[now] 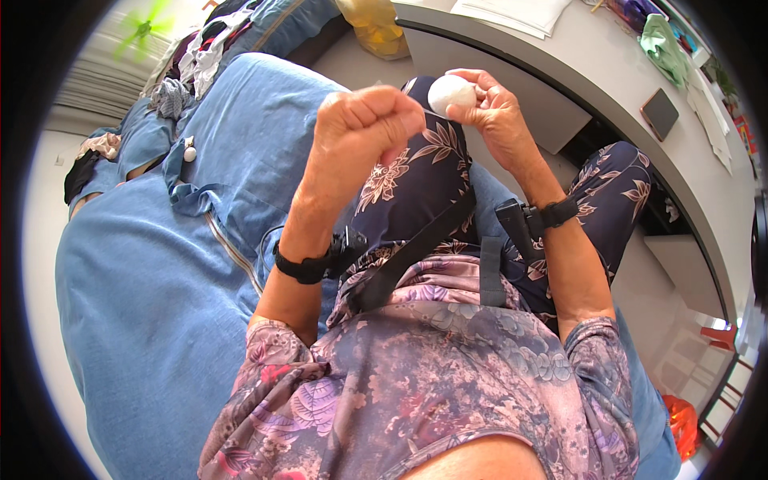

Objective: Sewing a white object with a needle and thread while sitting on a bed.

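At upper centre, we see a white ball (453,95) grasped by the right hand (498,114), the left hand (364,122) clenched nearby, contents indiscernible, above floral trousers (426,178); we judge this a two-handed handling step, the next move needing a steady hold.

A white ball (450,95) stands out on my remote feed against navy trousers (436,172) printed with pinkish-beige flowers and leaves. I see a blouse (424,368) in mottled mauve, grey and purple florals, black wrist straps (299,268), and a plain blue cover (160,312) with a striped trim (232,253). I pick out a yellow bag (373,30), a pale green cloth (661,50), an orange-red bag (682,428) and a green fan (144,30).
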Tool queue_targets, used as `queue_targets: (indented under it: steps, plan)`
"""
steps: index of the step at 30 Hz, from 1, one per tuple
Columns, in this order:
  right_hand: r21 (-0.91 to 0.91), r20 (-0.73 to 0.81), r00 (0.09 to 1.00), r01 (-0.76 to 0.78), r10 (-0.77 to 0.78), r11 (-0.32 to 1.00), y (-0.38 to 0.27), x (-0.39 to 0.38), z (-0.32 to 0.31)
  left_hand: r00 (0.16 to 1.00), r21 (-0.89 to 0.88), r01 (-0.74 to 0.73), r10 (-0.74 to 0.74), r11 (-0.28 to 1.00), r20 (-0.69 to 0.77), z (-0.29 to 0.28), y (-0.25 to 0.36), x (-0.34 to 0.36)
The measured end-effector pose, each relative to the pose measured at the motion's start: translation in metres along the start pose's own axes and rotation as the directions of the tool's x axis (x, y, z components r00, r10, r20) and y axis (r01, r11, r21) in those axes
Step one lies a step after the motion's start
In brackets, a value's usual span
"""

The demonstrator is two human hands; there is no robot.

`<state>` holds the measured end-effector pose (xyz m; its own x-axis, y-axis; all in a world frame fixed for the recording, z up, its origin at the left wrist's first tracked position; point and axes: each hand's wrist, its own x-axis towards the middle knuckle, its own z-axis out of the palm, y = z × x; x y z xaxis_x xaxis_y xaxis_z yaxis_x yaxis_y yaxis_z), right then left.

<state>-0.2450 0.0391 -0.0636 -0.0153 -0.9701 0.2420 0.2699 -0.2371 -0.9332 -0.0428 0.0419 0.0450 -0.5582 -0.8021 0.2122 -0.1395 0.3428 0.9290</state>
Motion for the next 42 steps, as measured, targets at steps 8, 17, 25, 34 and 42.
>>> queue_targets:
  steps: [8, 17, 25, 34, 42]
  plan:
    - [-0.061, 0.286, 0.955, -0.056, 0.071, 0.997, -0.01, -0.008, 0.013, 0.992, -0.077, -0.015, 0.005, 0.997, -0.126, -0.009, -0.033, 0.042]
    - [0.068, 0.322, 0.945, -0.089, 0.062, 0.994, -0.022, -0.012, 0.015, 0.963, -0.09, 0.252, -0.259, 0.964, -0.078, 0.001, -0.068, 0.031]
    - [0.423, 0.217, 0.975, -0.056, -0.041, 0.904, -0.008, -0.006, 0.01, 0.937, -0.125, 0.346, -0.348, 0.93, 0.001, 0.005, -0.061, 0.009]
    - [0.294, 0.1, 0.995, -0.038, 0.009, 0.955, -0.003, -0.002, 0.007, 0.965, -0.02, 0.25, -0.247, 0.968, 0.089, 0.01, -0.039, -0.009]
    - [-0.121, 0.157, 0.988, 0.024, -0.005, 0.992, -0.001, -0.005, 0.015, 0.98, -0.136, 0.196, -0.187, 0.971, 0.073, -0.002, -0.018, 0.0]
